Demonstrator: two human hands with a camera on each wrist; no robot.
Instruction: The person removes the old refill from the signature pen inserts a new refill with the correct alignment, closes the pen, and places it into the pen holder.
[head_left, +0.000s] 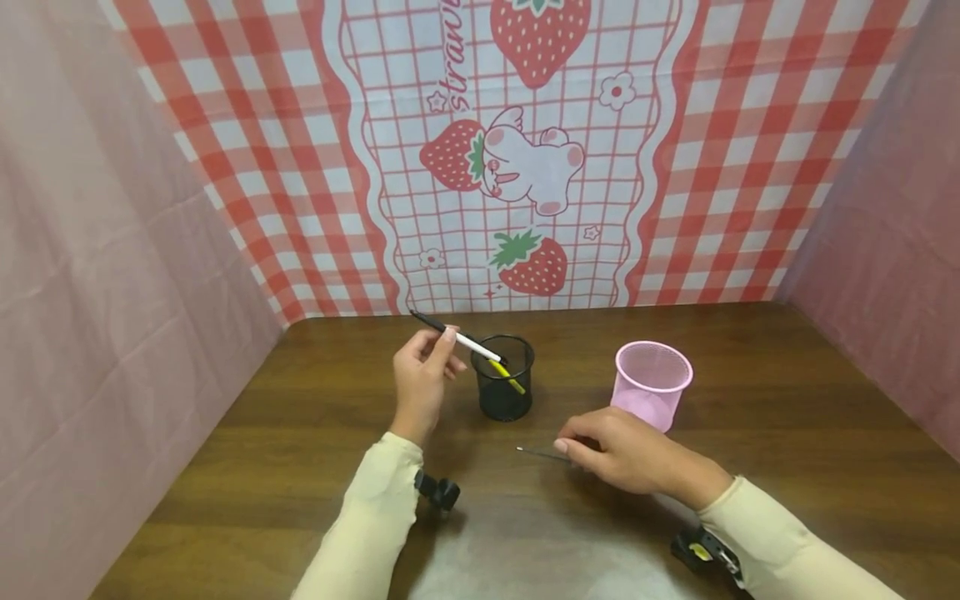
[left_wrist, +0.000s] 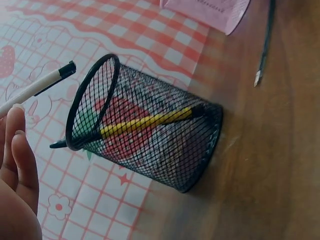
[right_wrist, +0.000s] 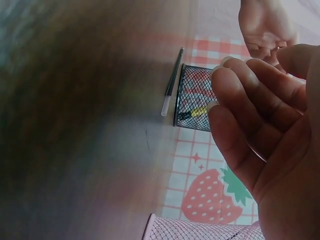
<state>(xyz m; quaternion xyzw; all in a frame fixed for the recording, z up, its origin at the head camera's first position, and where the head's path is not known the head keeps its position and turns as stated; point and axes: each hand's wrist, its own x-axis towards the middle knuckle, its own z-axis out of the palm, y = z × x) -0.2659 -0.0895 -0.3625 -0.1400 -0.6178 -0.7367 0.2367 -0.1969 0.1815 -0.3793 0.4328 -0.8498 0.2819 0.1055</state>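
My left hand [head_left: 423, 375] pinches a white pen [head_left: 476, 344] with black ends between thumb and fingers, its lower end over the rim of the black mesh pen cup [head_left: 504, 404]. In the left wrist view, a yellow pen [left_wrist: 145, 123] with black ends leans inside that cup. My right hand [head_left: 626, 450] hovers low over the table in front of the pink mesh cup [head_left: 651, 400], fingers loosely bent. Just below its fingertips lies a slim dark stick [right_wrist: 173, 75] with a pale end, apart from the fingers in the right wrist view.
The brown wooden table [head_left: 300, 467] ends at a red-and-white checked cloth [head_left: 285, 167] with strawberry prints. Pink curtains [head_left: 127, 233] hang on both sides. Small black cameras are strapped to both wrists over pale sleeves [head_left: 367, 508].
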